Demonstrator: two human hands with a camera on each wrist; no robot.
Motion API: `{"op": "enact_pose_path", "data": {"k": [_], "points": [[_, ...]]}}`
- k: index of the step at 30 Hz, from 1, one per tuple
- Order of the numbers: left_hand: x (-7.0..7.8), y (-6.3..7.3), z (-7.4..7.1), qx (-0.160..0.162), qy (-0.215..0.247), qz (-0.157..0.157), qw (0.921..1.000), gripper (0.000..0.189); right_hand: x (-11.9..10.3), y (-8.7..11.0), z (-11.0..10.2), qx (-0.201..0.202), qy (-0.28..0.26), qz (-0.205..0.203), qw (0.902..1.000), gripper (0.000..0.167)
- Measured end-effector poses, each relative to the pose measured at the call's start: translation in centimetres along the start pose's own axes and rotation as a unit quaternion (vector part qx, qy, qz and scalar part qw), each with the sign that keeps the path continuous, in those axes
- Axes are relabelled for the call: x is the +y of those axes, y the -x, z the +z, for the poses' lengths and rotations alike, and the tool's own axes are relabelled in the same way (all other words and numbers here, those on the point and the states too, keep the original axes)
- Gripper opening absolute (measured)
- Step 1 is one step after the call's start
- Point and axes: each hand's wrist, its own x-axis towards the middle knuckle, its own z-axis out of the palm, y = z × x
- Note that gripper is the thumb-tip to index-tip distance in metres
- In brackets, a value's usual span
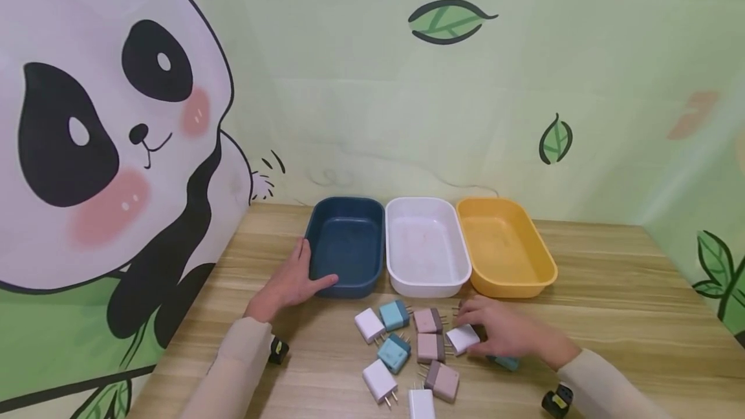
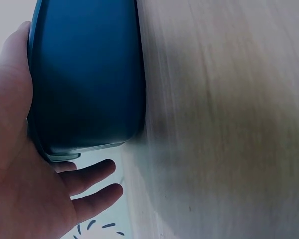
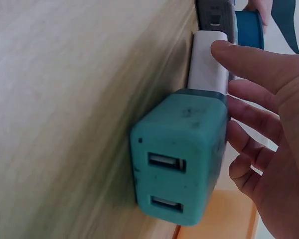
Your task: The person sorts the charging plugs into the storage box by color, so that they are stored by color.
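My left hand (image 1: pixel 293 280) rests on the left side of a navy bin (image 1: pixel 349 247), thumb over its front rim. In the left wrist view, two fingers stretch loosely past the navy bin (image 2: pixel 89 74). My right hand (image 1: pixel 503 328) pinches a white plug-in charger (image 1: pixel 463 339) standing among others on the table. In the right wrist view, the thumb lies on the white charger (image 3: pixel 207 64); its far side is hidden. A teal charger (image 3: pixel 174 154) with two USB slots sits right beside it, partly under the hand in the head view.
Several pink, teal and white chargers lie loose left of my right hand, among them a pink charger (image 1: pixel 442 380) and a teal charger (image 1: pixel 394 353). A white bin (image 1: pixel 427 290) and a yellow bin (image 1: pixel 512 290) stand beside the navy one, near the printed wall cloth (image 1: pixel 372 115).
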Motion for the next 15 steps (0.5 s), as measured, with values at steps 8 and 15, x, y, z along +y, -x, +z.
{"op": "enact_pose_path", "data": {"k": [8, 15], "points": [[-0.04, 0.13, -0.05, 0.003, 0.01, 0.0, 0.9999, 0.108, 0.12, -0.51, 0.3, -0.003, 0.014, -0.026, 0.9996, 0.041], [-0.04, 0.06, -0.03, 0.001, 0.006, 0.001, 1.0, 0.109, -0.02, -0.67, 0.07, -0.01, 0.021, -0.021, 0.9995, 0.041]]}}
